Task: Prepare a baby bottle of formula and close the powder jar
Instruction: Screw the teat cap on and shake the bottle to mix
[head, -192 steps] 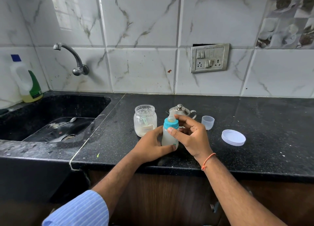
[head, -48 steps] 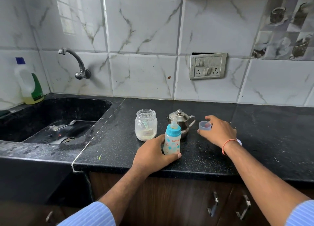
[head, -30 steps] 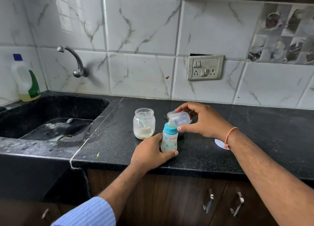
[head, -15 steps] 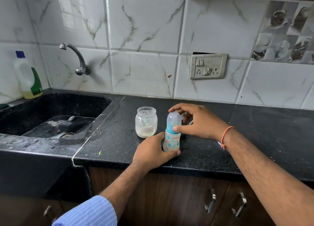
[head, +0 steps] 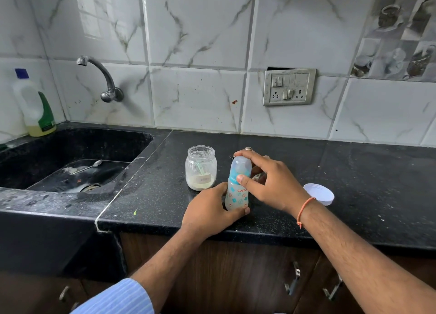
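The small baby bottle [head: 236, 196] stands upright on the black counter [head: 153, 195], with its clear cap [head: 240, 166] over the teal collar. My left hand [head: 210, 213] grips the lower body of the bottle. My right hand [head: 269, 180] reaches from the right, thumb on the collar and fingers curled round the back of the cap. The open glass powder jar [head: 201, 168] stands just left of the bottle, with a little powder and a scoop inside. Its white lid [head: 319, 193] lies flat on the counter to the right.
A small steel pot [head: 249, 149] is mostly hidden behind my right hand. The black sink [head: 70, 167] with a spoon in it is at the left, under a wall tap [head: 103, 77]. A detergent bottle [head: 35, 106] stands in the far left corner.
My right hand took the clear cap from the counter and brought it onto the bottle's teat. Over the last half second the hands have stayed on the bottle.
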